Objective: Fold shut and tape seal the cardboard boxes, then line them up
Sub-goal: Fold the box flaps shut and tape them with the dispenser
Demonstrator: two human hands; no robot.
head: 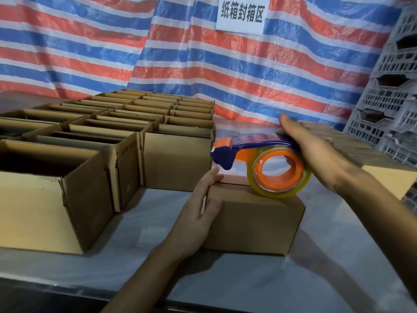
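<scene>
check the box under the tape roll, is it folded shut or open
Folded shut: the box shows flat top flaps, and the tape dispenser in the right hand rests on them.

I'm seeing a makeshift packing/warehouse area. Rows of open cardboard boxes point(135, 114) fill the left of frame on a grey table point(316, 279). A red-blue striped tarp point(90, 41) serves as back wall, w/ a printed paper sign point(241, 14) at top centre. Grey plastic crates point(392, 98) are stacked at the right edge.

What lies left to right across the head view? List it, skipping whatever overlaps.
Open brown cardboard boxes → left hand → blue-and-orange tape dispenser → right hand → stacked grey plastic crates.
</scene>
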